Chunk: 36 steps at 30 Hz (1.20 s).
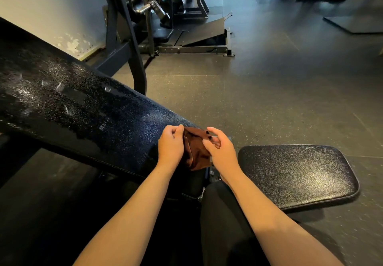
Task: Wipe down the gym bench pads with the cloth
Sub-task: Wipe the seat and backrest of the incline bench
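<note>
A brown cloth [195,151] hangs bunched between my two hands at the lower end of the long black back pad [72,104]. My left hand [171,146] pinches the cloth's left edge with curled fingers. On the other side, my right hand [220,151] pinches the cloth's upper right edge between thumb and fingers. The back pad slopes up to the left, and droplets and wet streaks cover its upper part. A smaller black seat pad [298,174] lies to the right of my hands, apart from the cloth.
A dark steel upright [132,54] of the bench frame stands behind the back pad. Further back are other machines and a sloped footplate [205,31]. A pale wall [51,6] runs along the left. Grey rubber floor [269,89] spreads to the right.
</note>
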Tool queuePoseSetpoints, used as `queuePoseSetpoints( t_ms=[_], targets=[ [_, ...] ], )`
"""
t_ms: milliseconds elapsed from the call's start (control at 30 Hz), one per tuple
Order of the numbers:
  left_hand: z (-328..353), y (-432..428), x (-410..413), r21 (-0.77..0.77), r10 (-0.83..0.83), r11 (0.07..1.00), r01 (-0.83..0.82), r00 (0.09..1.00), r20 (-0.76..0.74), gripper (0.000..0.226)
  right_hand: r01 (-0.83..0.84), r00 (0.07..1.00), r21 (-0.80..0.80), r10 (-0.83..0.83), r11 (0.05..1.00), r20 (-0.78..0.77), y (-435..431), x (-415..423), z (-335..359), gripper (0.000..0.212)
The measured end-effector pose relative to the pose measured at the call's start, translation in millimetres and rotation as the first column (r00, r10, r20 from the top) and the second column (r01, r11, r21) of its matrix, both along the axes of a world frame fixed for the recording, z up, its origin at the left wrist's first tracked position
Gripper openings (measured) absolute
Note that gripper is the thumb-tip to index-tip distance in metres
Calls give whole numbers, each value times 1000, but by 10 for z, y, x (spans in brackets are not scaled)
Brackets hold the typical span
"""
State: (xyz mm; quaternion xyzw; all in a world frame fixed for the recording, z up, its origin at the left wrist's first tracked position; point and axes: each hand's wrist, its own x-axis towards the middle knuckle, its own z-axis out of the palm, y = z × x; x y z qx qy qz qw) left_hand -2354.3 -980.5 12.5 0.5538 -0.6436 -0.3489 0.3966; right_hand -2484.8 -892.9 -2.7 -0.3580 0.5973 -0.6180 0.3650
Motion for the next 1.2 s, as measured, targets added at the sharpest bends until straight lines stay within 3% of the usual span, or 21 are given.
queuePoseSetpoints(
  t_ms=[100, 233, 400, 500, 700, 800, 933, 1067, 1133, 1200],
  targets=[
    [11, 1, -12, 65, 41, 997, -37, 997, -66, 28, -115, 993, 18, 115, 993, 13, 21, -5, -2, 33],
    [42, -3, 3, 106, 73, 993, -59, 989, -130, 31, -135, 991, 66, 135, 989, 1, -7, 9, -44, 23],
    [59, 12, 39, 76, 22, 997, -15, 995, -92, 29, 124, 982, 112, -106, 986, -154, -102, 13, 3, 20],
    [46, 36, 51, 69, 5, 998, 2, 995, -96, 27, 184, 969, 110, -161, 977, -185, -150, -17, 7, 19],
    [37, -9, 42, 147, -10, 988, 43, 976, -218, 30, -131, 949, 136, 164, 982, -270, -136, 12, -103, 36],
    [71, -6, 69, 133, -59, 987, 85, 980, -192, 30, -45, 969, 85, 65, 995, -240, -124, 16, -65, 9],
    [115, -39, 61, -28, -128, 991, 127, 991, -44, 24, 75, 951, 68, -51, 995, -304, -93, -62, 101, 17],
    [181, -45, -124, -11, -197, 980, 197, 974, -114, 13, 6, 945, 159, 46, 987, -323, -76, -114, 125, 20],
    [163, -43, -204, -24, -269, 963, 268, 953, -138, 14, 45, 976, 157, -9, 987, -218, -84, -135, 97, 20],
    [92, -27, -240, -94, -278, 957, 274, 960, -34, 19, 126, 991, 123, -130, 984, 29, -81, -164, 113, 17]
  ],
)
